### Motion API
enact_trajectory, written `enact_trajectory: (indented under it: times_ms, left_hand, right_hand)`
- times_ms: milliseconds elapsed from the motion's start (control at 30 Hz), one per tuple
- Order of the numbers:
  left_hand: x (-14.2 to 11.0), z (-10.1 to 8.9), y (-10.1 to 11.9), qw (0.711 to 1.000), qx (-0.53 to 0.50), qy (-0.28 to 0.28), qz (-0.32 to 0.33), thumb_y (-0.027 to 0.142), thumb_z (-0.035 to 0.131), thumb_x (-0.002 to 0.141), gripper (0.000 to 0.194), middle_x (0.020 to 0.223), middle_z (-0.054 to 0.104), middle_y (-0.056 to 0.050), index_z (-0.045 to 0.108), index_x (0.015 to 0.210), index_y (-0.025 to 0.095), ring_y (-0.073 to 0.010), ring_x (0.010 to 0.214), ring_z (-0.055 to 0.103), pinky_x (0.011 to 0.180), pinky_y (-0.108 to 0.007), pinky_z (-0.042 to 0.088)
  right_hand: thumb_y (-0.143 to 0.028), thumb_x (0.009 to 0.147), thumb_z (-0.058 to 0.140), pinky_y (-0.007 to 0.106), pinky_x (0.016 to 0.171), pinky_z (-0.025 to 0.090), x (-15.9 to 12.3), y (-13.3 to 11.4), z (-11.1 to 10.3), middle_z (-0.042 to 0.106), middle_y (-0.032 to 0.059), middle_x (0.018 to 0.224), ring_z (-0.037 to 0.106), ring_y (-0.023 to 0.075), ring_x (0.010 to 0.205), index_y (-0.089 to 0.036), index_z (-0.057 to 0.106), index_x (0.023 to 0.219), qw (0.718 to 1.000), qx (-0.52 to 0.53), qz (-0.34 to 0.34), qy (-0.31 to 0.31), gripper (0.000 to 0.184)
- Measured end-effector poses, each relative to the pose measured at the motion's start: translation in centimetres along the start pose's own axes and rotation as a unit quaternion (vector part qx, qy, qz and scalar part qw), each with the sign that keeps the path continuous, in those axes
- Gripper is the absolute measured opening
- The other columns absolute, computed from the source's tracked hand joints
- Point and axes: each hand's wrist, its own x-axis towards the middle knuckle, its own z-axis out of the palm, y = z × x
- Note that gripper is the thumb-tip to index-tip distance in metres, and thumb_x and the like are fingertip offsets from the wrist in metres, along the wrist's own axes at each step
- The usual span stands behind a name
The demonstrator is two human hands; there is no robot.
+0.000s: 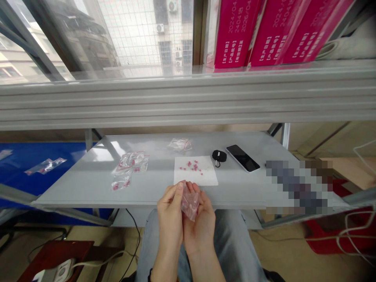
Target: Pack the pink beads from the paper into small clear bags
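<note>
My left hand (170, 209) pinches the upper edge of a small clear plastic bag (189, 201) holding pinkish contents. My right hand (199, 231) cups the bag from below, and the two hands touch. Just beyond them lies a white paper sheet (202, 176) on the grey table (82, 186), scattered with several small pink pieces (194, 166). Further left lie several small plastic bags (131, 161) with pink pieces inside, and another bag (180, 144) lies behind the sheet.
A black smartphone (242, 158) and a black key fob (219, 156) lie right of the sheet. A pixelated patch (299, 187) hides the table's right part. A metal shelf beam (188, 102) runs overhead, carrying pink boxes (273, 35). A blue surface (26, 164) lies left.
</note>
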Motion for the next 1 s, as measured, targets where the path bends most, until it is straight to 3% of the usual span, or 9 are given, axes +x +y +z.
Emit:
enact_trajectory:
  times_ms: [167, 367, 567, 667, 767, 867, 1000]
  left_hand:
    - [-0.4, -0.5, 0.5, 0.987, 0.135, 0.07, 0.052, 0.038, 0.078, 0.082, 0.032, 0.109, 0.076, -0.009, 0.077, 0.108, 0.021, -0.0239, 0.101, 0.069, 0.09, -0.033, 0.054]
    - [-0.7, -1.0, 1.3, 0.966, 0.219, 0.032, 0.133, 0.036, 0.072, 0.087, 0.015, 0.093, 0.075, -0.006, 0.077, 0.091, 0.022, -0.0207, 0.088, 0.068, 0.083, -0.029, 0.052]
    - [-0.6, -1.2, 1.9, 0.965, 0.219, 0.031, 0.142, 0.036, 0.074, 0.086, 0.016, 0.092, 0.074, -0.006, 0.077, 0.09, 0.021, -0.0211, 0.087, 0.066, 0.081, -0.028, 0.051]
    - [-0.5, -1.4, 1.8, 0.977, 0.162, 0.065, 0.118, 0.037, 0.076, 0.085, 0.019, 0.093, 0.073, -0.005, 0.076, 0.093, 0.02, -0.0202, 0.088, 0.065, 0.083, -0.027, 0.051]
    - [0.0, -1.8, 1.7, 0.991, -0.008, 0.108, 0.077, 0.035, 0.08, 0.081, 0.02, 0.089, 0.07, -0.001, 0.075, 0.091, 0.019, -0.0128, 0.08, 0.062, 0.076, -0.02, 0.051]
    - [0.6, -2.5, 1.9, 0.978, -0.174, 0.116, 0.016, 0.027, 0.086, 0.074, 0.02, 0.085, 0.067, 0.001, 0.072, 0.084, 0.016, -0.0077, 0.072, 0.058, 0.067, -0.015, 0.051]
    - [1.5, -3.0, 2.0, 0.952, -0.26, 0.159, -0.032, 0.015, 0.084, 0.073, 0.017, 0.085, 0.067, 0.0, 0.072, 0.085, 0.013, -0.0062, 0.068, 0.06, 0.062, -0.014, 0.053]
  right_hand:
    - [-0.029, 0.086, 0.064, 0.038, 0.093, 0.058, 0.1, 0.3, -0.8, 0.077, 0.0079, 0.105, 0.073, 0.0223, 0.096, -0.015, 0.072, 0.104, 0.999, -0.022, 0.009, -0.03, 0.024]
    - [-0.028, 0.084, 0.067, 0.035, 0.086, 0.059, 0.5, 0.2, -1.3, 0.077, 0.0064, 0.101, 0.073, 0.0203, 0.09, -0.016, 0.072, 0.102, 0.999, -0.028, -0.003, -0.033, 0.023]
    - [-0.025, 0.084, 0.066, 0.03, 0.082, 0.061, 0.5, 0.3, -0.5, 0.078, 0.0062, 0.099, 0.074, 0.0176, 0.087, -0.015, 0.072, 0.099, 0.999, -0.006, 0.014, -0.034, 0.019]
    - [-0.02, 0.087, 0.062, 0.028, 0.087, 0.061, 0.3, -0.1, -0.1, 0.078, 0.0074, 0.098, 0.075, 0.0165, 0.089, -0.014, 0.072, 0.096, 1.0, 0.0, -0.003, -0.015, 0.016]
    - [-0.017, 0.09, 0.055, 0.03, 0.094, 0.061, 0.2, -1.6, 0.2, 0.078, 0.0109, 0.105, 0.074, 0.019, 0.103, -0.014, 0.073, 0.097, 1.0, -0.014, -0.02, 0.006, 0.019]
    - [-0.014, 0.091, 0.053, 0.035, 0.1, 0.059, 1.0, -4.2, 0.8, 0.077, 0.0136, 0.109, 0.072, 0.0221, 0.111, -0.013, 0.073, 0.096, 0.998, -0.034, -0.048, -0.01, 0.02]
    - [-0.015, 0.089, 0.058, 0.035, 0.099, 0.06, 4.4, -7.9, 2.8, 0.077, 0.0167, 0.1, 0.074, 0.0246, 0.107, -0.009, 0.071, 0.091, 0.992, -0.068, -0.094, -0.051, 0.015]
